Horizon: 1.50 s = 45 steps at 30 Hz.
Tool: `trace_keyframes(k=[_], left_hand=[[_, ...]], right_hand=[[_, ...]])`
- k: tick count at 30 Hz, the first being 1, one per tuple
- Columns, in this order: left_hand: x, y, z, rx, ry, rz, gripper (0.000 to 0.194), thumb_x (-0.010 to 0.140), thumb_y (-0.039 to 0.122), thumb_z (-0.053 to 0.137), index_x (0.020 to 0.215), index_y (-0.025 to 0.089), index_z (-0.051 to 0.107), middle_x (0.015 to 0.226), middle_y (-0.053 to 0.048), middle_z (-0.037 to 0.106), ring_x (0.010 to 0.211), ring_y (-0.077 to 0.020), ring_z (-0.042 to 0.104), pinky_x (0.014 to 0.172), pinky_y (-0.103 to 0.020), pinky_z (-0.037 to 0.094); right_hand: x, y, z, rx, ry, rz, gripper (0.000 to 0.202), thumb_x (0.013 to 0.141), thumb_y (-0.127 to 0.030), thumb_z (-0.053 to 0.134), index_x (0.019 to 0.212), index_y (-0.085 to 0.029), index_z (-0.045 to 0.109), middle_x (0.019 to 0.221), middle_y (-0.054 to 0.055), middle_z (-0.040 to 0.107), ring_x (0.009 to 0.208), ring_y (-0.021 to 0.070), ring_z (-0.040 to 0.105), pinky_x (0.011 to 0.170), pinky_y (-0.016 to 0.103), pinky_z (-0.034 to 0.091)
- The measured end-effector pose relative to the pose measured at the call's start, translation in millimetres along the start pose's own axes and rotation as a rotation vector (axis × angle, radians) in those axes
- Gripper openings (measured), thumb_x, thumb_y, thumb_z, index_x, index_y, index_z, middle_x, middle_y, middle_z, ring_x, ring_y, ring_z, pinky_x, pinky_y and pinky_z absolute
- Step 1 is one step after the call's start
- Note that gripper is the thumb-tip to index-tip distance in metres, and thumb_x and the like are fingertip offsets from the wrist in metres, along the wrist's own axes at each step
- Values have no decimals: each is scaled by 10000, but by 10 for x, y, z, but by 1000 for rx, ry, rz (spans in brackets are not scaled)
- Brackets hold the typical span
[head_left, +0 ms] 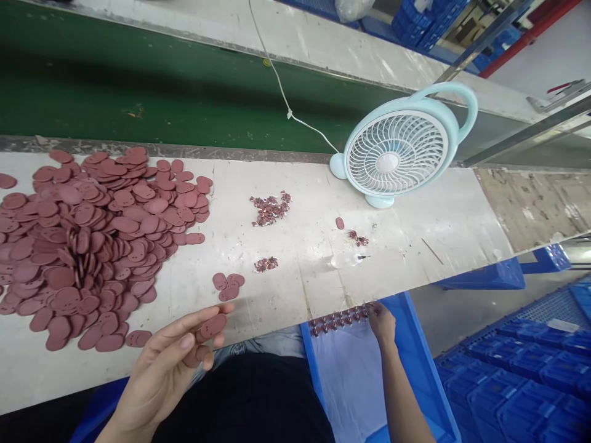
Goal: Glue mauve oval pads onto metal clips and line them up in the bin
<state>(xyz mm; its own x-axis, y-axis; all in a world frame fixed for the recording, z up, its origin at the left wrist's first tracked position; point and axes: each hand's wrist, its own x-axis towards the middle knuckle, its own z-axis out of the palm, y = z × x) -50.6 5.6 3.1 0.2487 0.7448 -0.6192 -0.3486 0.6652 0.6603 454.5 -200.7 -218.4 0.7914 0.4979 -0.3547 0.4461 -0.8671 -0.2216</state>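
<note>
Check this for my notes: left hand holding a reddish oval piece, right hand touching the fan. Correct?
No: the head view shows the right hand at small parts in the blue tray, not touching the fan. The left hand does hold a reddish oval piece.

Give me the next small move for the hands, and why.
Probably bring the right hand from the rows of small pieces in the blue tray toward the left hand: the right one is at the rows' end, and the left hand holds up a reddish oval disc. Whether the right hand grips anything is hidden.
</note>
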Motion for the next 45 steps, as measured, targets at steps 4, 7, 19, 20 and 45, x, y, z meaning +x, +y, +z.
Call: trace_keyframes(k=[4, 7, 19, 20, 45], left_hand=[[9, -38, -62, 29, 25, 13, 287, 768, 309, 822, 1043, 228, 826, 1191, -135, 772, 732, -191, 690, 487, -202, 532], [30, -80, -136, 53, -7, 22, 295, 756, 326, 840, 1034, 228, 828, 1156, -146, 785, 706, -199, 698, 457, -207, 524], [24, -159, -51, -68, 44, -72, 264, 776, 297, 827, 1031, 236, 803, 1184, -118, 779, 993, -321, 744, 548, -258, 574], [16, -161, 10, -81, 38, -85, 262, 777, 293, 826, 1031, 232, 801, 1185, -120, 779, 996, -313, 743, 561, -255, 573], [-61, -302, 349, -339, -294, -111, 237, 878, 247, 762, 1109, 210, 793, 1178, -110, 788, 960, -167, 759, 736, -180, 593]], right_hand=[[-70, -135, -52, 111, 18, 53, 302, 977, -349, 648, 1224, -175, 637, 1248, 89, 652, 1064, 239, 664, 903, 448, 575], [-140, -300, -150, 253, 82, 102, 302, 976, -347, 651, 1223, -174, 636, 1239, 87, 655, 1049, 234, 668, 892, 442, 579], [-1221, -1812, -928, 1417, 40, -43, 373, 916, -581, 603, 824, -219, 612, 619, -68, 432, 490, 86, 431, 404, 185, 380], [-1356, -1988, -925, 1488, -116, -47, 411, 919, -604, 589, 829, -207, 641, 607, -65, 423, 449, 77, 385, 350, 175, 332], [-2569, -3241, -869, 1298, -368, -632, 312, 916, -534, 649, 1139, -335, 559, 801, 25, 688, 642, 259, 684, 587, 448, 576]])
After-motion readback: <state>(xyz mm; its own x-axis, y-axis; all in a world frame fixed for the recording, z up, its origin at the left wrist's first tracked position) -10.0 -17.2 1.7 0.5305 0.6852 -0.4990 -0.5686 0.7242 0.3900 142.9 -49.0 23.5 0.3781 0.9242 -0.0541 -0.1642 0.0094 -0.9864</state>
